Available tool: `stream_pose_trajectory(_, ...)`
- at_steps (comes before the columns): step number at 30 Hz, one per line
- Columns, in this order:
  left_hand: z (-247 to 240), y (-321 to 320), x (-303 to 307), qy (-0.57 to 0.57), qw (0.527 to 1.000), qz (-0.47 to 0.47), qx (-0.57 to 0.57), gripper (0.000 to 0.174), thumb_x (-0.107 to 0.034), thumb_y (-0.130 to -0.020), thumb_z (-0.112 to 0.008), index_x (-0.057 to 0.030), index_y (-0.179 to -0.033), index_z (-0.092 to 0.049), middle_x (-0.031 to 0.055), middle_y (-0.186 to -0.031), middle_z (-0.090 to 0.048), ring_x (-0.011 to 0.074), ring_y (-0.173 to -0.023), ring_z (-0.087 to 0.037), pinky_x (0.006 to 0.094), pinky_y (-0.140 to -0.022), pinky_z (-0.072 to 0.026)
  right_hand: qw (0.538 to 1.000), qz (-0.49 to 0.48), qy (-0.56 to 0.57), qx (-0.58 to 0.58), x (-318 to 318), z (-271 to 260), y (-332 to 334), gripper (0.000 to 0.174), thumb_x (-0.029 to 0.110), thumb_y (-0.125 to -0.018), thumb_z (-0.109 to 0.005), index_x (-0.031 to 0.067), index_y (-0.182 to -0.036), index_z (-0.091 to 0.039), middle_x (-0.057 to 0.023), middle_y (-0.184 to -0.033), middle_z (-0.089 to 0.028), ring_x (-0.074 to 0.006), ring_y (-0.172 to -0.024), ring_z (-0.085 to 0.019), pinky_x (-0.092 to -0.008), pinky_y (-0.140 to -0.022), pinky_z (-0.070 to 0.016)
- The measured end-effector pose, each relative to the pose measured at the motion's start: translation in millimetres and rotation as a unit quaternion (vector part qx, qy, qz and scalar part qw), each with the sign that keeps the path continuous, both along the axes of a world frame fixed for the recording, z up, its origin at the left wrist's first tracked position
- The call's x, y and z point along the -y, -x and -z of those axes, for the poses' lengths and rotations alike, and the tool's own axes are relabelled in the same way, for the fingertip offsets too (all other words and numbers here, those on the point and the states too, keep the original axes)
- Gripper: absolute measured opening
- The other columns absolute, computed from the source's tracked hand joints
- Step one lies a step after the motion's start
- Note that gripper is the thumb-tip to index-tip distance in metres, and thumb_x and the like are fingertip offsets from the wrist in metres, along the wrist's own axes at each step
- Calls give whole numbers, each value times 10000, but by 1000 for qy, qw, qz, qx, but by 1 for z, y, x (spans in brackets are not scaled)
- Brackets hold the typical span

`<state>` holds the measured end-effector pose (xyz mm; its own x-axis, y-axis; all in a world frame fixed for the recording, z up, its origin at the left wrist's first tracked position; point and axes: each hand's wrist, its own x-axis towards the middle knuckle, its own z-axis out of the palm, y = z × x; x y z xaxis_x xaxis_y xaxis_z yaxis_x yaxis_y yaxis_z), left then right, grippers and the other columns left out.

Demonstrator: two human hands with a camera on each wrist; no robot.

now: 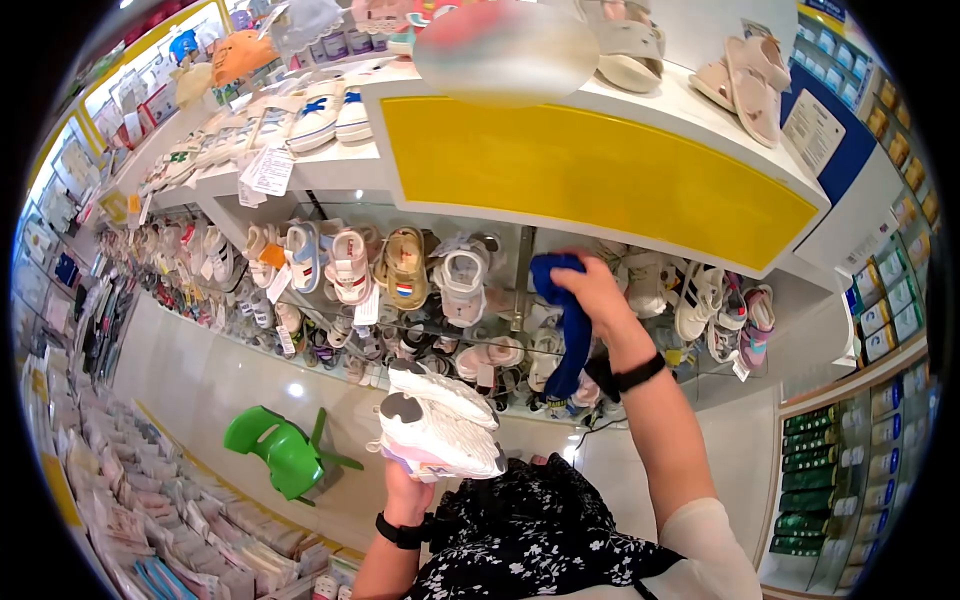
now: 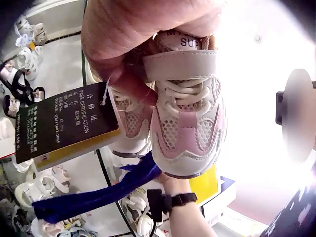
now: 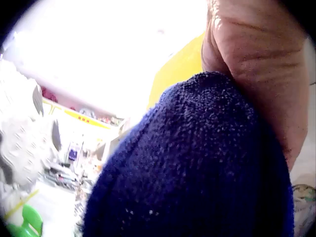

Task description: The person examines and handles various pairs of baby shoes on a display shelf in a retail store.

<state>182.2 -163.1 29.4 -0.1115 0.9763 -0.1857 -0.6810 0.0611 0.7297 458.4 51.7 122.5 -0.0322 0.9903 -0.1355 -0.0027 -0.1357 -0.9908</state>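
Observation:
My left hand (image 1: 405, 487) is raised and holds a pair of small white-and-pink sneakers (image 1: 438, 425), soles up in the head view. In the left wrist view the fingers (image 2: 133, 29) curl over the sneakers (image 2: 190, 126), and a black price tag (image 2: 64, 126) hangs from them. My right hand (image 1: 597, 292) grips a dark blue cloth (image 1: 568, 320) and presses it to the glass shelf (image 1: 320, 310) of children's sandals. The cloth (image 3: 192, 163) fills the right wrist view under the hand (image 3: 256, 64).
A white shelf unit with a yellow front panel (image 1: 590, 170) juts out overhead, with shoes on top. Rows of small sandals (image 1: 400, 265) line the glass shelves. A green plastic chair (image 1: 285, 450) stands on the floor below. Packed racks (image 1: 150, 520) fill the lower left; boxes (image 1: 880, 320) line the right wall.

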Motion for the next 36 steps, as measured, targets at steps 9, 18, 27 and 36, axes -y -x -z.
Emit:
stream_pose_trajectory(9, 16, 14, 14, 37, 999, -21, -29, 459, -287, -975, -468, -34, -1353, -409, 120, -1294, -537, 260, -1160, -559, 397, -979, -474, 816, 33, -9, 577, -98, 79, 47, 710, 417, -963, -492, 129, -1521, -160, -171, -1571, -95, -385, -1436, -113, -497, -1118, -305)
stream_pose_trajectory(18, 30, 5, -3, 72, 997, 12, 15, 463, -278, -964, -472, -29, -1349, -406, 125, -1295, -531, 252, -1160, -559, 392, -983, -473, 782, -84, -34, 617, -51, 66, 38, 710, 264, -879, -574, 58, -1481, -258, -231, -1535, -191, -384, -1409, -227, -446, -1122, -303)
stream_pose_trajectory(27, 16, -12, -29, 43, 997, 66, 11, 424, -259, -982, -436, -9, -1325, -430, 142, -1243, -560, 255, -1110, -588, 394, -937, -496, 801, -39, -186, 568, 79, 68, -8, 664, -5, -706, -576, 12, -1352, -424, -239, -1413, -385, -378, -1304, -389, -415, -1081, -355)
stream_pose_trajectory(36, 27, -1, -26, 56, 993, 99, -40, 432, -256, -956, -463, -37, -1327, -437, 114, -1259, -551, 244, -1117, -575, 393, -968, -466, 830, 197, -161, 496, 120, 62, -75, 520, -100, -658, -541, 25, -1156, -614, -234, -1298, -448, -419, -1167, -464, -444, -1012, -393)
